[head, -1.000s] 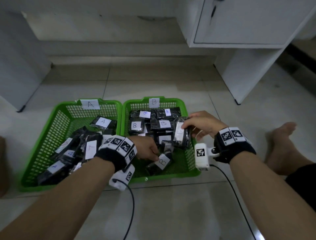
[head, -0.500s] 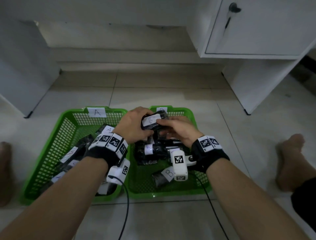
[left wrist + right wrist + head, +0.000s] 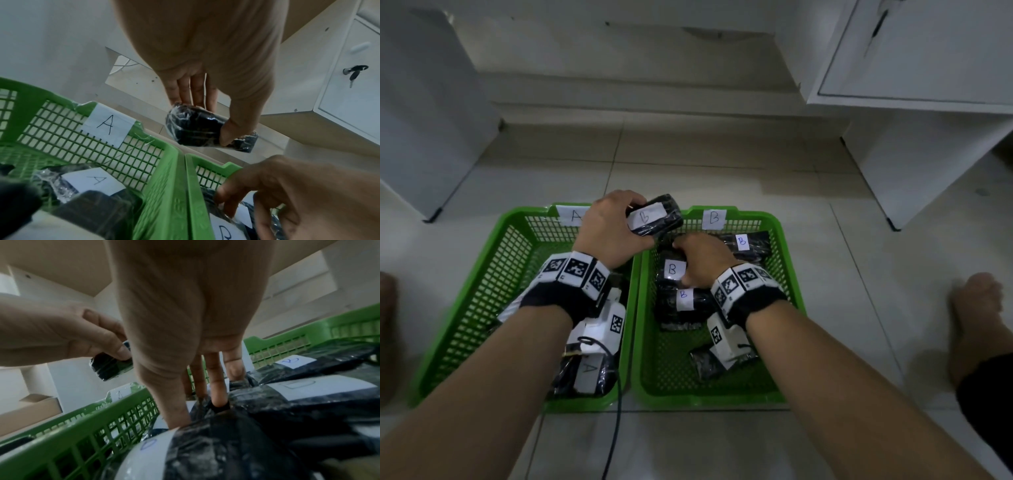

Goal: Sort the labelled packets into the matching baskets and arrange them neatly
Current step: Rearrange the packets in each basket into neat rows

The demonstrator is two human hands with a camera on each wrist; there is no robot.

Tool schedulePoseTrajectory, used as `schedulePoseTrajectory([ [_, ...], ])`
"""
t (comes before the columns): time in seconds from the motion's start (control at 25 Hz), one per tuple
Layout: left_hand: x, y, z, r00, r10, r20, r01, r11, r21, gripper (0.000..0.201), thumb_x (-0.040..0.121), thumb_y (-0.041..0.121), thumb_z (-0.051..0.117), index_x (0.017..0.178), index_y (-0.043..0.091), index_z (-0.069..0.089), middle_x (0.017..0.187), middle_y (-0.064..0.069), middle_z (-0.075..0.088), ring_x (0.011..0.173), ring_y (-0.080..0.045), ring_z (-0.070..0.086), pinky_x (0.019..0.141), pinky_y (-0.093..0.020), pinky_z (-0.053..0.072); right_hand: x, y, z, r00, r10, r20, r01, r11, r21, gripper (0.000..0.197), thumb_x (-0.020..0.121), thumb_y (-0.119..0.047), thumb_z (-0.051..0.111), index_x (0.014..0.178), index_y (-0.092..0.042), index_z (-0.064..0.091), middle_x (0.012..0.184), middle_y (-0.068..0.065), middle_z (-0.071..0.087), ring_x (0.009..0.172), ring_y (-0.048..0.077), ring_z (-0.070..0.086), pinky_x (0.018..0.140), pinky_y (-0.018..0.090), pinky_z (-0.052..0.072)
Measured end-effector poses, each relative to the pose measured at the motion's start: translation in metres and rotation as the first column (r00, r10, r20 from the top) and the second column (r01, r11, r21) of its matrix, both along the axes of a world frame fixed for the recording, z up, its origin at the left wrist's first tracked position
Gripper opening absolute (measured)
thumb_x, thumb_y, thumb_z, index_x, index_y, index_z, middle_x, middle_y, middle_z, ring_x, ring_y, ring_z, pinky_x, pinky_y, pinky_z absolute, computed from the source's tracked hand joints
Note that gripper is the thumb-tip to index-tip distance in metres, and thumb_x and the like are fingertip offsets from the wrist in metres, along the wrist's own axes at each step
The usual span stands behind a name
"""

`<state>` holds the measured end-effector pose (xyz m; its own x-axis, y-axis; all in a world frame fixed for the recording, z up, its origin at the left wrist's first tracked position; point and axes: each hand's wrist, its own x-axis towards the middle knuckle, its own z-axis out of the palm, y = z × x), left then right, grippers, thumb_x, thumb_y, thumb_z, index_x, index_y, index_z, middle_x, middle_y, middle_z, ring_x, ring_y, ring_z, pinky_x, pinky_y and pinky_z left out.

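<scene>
**Held B packet is hanging at the far rims, with basket B just to its right**

The left hand (image 3: 608, 230) is clamping a black packet labelled B (image 3: 655, 219), thumb curled on its underside and fingers wrapping the far side, as the left wrist view is showing. The grip is sitting on the packet's left end, so the long axis is running out to the right, roughly along the far edge of the baskets, with the label facing up. The packet is hanging clear above the far rims, about where basket A (image 3: 517, 219) and basket B (image 3: 777, 226) are meeting side by side on the floor.

The right hand (image 3: 700, 258) is lying lower, inside basket B, its fingers reaching down into the packets stacked at the far end (image 3: 748, 244); whether they are gripping one is not showing.

Judgement: the matching basket is lying to the right of and below the left grip, so a short move right and down is called for. The right hand is nearer the landing place and is occupying part of it.
</scene>
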<state>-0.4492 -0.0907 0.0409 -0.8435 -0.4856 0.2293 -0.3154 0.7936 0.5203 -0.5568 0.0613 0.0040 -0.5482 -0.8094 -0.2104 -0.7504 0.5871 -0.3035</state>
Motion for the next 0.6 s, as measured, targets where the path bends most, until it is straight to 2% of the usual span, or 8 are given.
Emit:
schedulePoseTrajectory([
  [0.08,-0.001,0.0,-0.002,1.0,0.006,-0.004,-0.006,1.0,0.008,0.06,0.059,0.031,0.082,0.115,0.02,0.064,0.107,0.003,0.068,0.093,-0.015,0.063,0.083,-0.035,0.056,0.001,-0.001,0.001,0.998,0.029,-0.052,-0.027,0.999,0.039,0.058,0.068,-0.027,0.087,0.119,-0.013,0.065,0.115,0.01,0.064,0.102,0.03,0.065,0.088,0.037,0.055],
  [0.16,-0.002,-0.001,-0.002,1.0,0.017,-0.013,-0.016,1.0,0.021,0.06,0.058,0.032,0.081,0.115,0.021,0.065,0.106,0.004,0.068,0.092,-0.015,0.063,0.083,-0.035,0.056,-0.001,0.003,0.001,0.999,0.025,-0.035,-0.023,0.999,0.04,0.052,0.068,-0.03,0.089,0.111,-0.012,0.067,0.11,0.008,0.061,0.097,0.027,0.064,0.082,0.034,0.053],
  [0.28,-0.001,-0.002,0.002,0.999,0.04,-0.034,-0.038,0.999,0.037,0.059,0.059,0.031,0.083,0.115,0.019,0.066,0.105,0.003,0.069,0.091,-0.015,0.064,0.081,-0.032,0.055,-0.01,0.014,0.005,0.971,-0.102,0.217,0.119,0.991,-0.065,0.028,0.082,-0.034,0.081,0.096,-0.016,0.065,0.095,-0.001,0.062,0.089,0.02,0.062,0.068,0.028,0.046],
  [0.32,0.0,-0.001,0.003,0.998,0.047,-0.038,-0.046,0.998,0.046,0.059,0.06,0.03,0.083,0.115,0.018,0.066,0.104,0.002,0.069,0.09,-0.015,0.064,0.081,-0.032,0.055,-0.013,0.019,0.008,0.943,-0.134,0.303,0.171,0.98,-0.099,0.025,0.088,-0.036,0.076,0.1,-0.016,0.065,0.097,-0.001,0.063,0.09,0.019,0.062,0.071,0.028,0.046],
  [0.36,0.001,-0.001,0.005,0.998,0.053,-0.042,-0.051,0.997,0.055,0.059,0.06,0.029,0.083,0.115,0.018,0.066,0.104,0.002,0.069,0.09,-0.015,0.065,0.08,-0.032,0.055,-0.016,0.024,0.01,0.929,-0.133,0.345,0.184,0.976,-0.12,0.029,0.091,-0.038,0.071,0.109,-0.016,0.065,0.105,0.0,0.065,0.096,0.019,0.061,0.078,0.031,0.048],
  [0.44,0.001,0.0,0.006,0.998,0.056,-0.038,-0.054,0.996,0.065,0.058,0.06,0.028,0.083,0.115,0.018,0.066,0.105,0.002,0.07,0.09,-0.015,0.064,0.079,-0.031,0.055,-0.02,0.037,0.012,0.944,-0.073,0.322,0.112,0.988,-0.104,0.037,0.095,-0.042,0.065,0.123,-0.018,0.061,0.12,0.003,0.064,0.108,0.023,0.06,0.091,0.036,0.049],
  [0.52,0.0,0.0,0.007,0.998,0.056,-0.026,-0.054,0.996,0.069,0.058,0.061,0.027,0.083,0.115,0.018,0.066,0.105,0.002,0.07,0.091,-0.014,0.064,0.078,-0.029,0.053,-0.021,0.048,0.01,0.967,-0.036,0.252,0.046,0.998,-0.034,0.036,0.098,-0.044,0.06,0.124,-0.02,0.058,0.124,0.004,0.064,0.111,0.024,0.059,0.093,0.036,0.048],
  [0.6,0.0,0.002,0.008,0.999,0.044,-0.013,-0.043,0.996,0.078,0.057,0.061,0.024,0.083,0.115,0.018,0.066,0.105,0.003,0.069,0.091,-0.014,0.064,0.076,-0.026,0.051,-0.021,0.056,0.006,0.964,-0.055,0.259,0.073,0.996,-0.06,0.031,0.098,-0.044,0.059,0.12,-0.021,0.058,0.12,0.002,0.065,0.108,0.023,0.06,0.087,0.034,0.047],
])
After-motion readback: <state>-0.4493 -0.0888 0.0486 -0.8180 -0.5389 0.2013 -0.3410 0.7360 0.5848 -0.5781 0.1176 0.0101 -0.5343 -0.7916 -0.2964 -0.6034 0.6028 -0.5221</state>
